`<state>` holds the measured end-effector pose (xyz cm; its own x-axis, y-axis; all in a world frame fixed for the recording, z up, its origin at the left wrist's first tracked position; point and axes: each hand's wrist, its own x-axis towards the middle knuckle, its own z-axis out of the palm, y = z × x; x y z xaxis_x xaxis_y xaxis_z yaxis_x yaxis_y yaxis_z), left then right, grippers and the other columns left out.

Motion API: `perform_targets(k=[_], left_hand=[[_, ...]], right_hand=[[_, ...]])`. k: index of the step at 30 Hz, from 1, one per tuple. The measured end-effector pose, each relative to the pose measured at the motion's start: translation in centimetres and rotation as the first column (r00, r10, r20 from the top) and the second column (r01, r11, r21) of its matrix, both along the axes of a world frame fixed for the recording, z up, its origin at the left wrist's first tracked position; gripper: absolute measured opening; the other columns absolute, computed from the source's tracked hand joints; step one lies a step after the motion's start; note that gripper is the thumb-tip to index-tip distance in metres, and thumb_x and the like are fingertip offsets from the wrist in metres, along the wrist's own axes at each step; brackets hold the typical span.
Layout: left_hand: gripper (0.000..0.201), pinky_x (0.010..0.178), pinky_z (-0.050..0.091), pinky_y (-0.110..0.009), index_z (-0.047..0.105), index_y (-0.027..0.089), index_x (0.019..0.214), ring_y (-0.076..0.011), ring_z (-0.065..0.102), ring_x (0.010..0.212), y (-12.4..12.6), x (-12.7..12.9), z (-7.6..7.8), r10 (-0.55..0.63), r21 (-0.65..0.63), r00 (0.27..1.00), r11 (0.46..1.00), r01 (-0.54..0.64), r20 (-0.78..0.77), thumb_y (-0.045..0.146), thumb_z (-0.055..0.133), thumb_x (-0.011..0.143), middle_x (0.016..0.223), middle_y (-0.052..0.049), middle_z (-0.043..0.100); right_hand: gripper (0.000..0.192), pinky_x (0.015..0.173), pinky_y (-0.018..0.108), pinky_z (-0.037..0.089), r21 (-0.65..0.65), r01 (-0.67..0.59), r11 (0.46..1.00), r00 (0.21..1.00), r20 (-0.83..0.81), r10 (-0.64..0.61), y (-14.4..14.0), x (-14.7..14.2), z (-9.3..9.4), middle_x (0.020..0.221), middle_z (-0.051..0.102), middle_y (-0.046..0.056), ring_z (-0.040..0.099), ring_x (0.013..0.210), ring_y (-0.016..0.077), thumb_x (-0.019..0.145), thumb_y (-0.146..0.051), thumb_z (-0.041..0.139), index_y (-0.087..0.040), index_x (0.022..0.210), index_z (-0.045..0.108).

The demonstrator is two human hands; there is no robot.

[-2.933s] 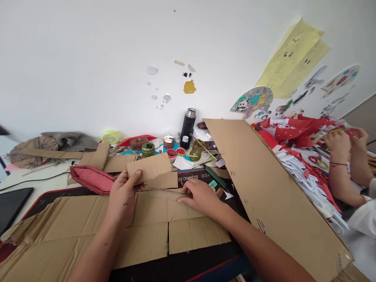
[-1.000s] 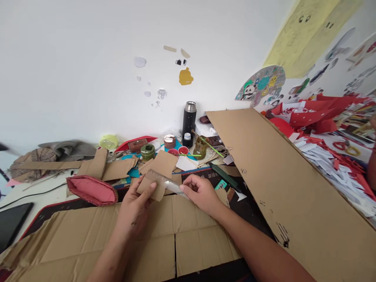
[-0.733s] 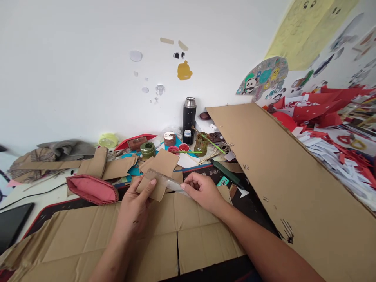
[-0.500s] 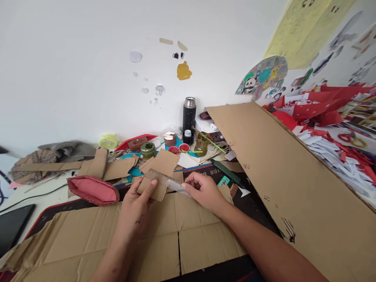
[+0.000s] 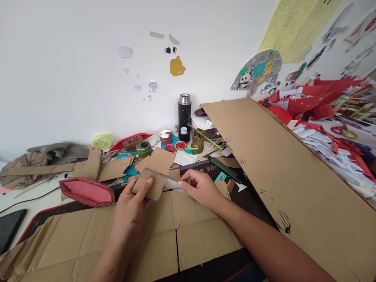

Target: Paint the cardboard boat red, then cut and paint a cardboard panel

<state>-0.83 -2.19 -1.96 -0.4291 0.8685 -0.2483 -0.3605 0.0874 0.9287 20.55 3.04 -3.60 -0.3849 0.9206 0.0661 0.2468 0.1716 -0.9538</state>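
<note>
My left hand [image 5: 132, 201] grips a small piece of brown cardboard [image 5: 161, 160], its thumb pressed on top and the other fingers mostly hidden behind. Across that piece lies a narrow transparent strip that looks like a clear ruler [image 5: 169, 182], slanting down to the right. The strip's right end is pinched between thumb and forefinger of my right hand [image 5: 202, 190]. Both hands are raised a little above a large creased cardboard sheet [image 5: 152, 246]. To the left of my left hand sits a pink-lined cardboard pouch [image 5: 88, 192].
A big cardboard panel [image 5: 279, 168] leans along the right side. Behind my hands stand a black thermos [image 5: 184, 113], a green paint jar [image 5: 143, 149], small red paint pots [image 5: 180, 145] and a murky brush jar [image 5: 197, 141]. A dark green tool [image 5: 225, 168] lies near my right hand.
The camera view has shifted slightly, so the surroundings sit a little further left. Both hands keep the same hold on the cardboard piece and the clear ruler.
</note>
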Motion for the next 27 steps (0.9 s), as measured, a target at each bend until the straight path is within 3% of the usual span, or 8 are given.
perform_targets(k=[7,12,27], left_hand=[[0.066,0.076,0.065,-0.029,0.079,0.018,0.115,-0.0247,0.079,0.095,0.07,0.28,0.05,0.012,0.017,1.000,1.000,-0.013,0.028,0.048,0.104,0.062,0.113,-0.010,0.084],[0.060,0.075,0.062,-0.023,0.079,0.020,0.117,-0.0201,0.078,0.094,0.04,0.19,-0.38,0.011,0.021,0.999,1.000,-0.012,0.049,0.043,0.103,0.067,0.116,-0.008,0.084],[0.052,0.075,0.065,-0.023,0.078,0.019,0.111,-0.0188,0.080,0.090,0.18,0.25,-0.36,0.056,0.044,0.992,0.997,-0.061,0.113,0.030,0.103,0.067,0.112,-0.007,0.085]], right_hand=[[0.017,0.061,0.027,0.039,0.009,0.002,1.000,1.000,-0.022,-0.002,-0.07,-0.09,0.03,0.069,0.062,-0.003,0.051,0.062,0.0140,0.095,-0.036,0.073,-0.021,0.087,0.069],[0.017,0.061,0.027,0.039,0.003,0.010,1.000,1.000,-0.008,-0.010,-0.11,-0.15,-0.06,0.070,0.062,-0.003,0.052,0.063,0.0145,0.096,-0.036,0.073,-0.022,0.088,0.070],[0.019,0.059,0.027,0.036,-0.007,-0.006,1.000,1.000,-0.020,0.006,-0.15,0.02,-0.25,0.071,0.060,-0.003,0.049,0.063,0.0143,0.097,-0.039,0.071,-0.022,0.089,0.069]])
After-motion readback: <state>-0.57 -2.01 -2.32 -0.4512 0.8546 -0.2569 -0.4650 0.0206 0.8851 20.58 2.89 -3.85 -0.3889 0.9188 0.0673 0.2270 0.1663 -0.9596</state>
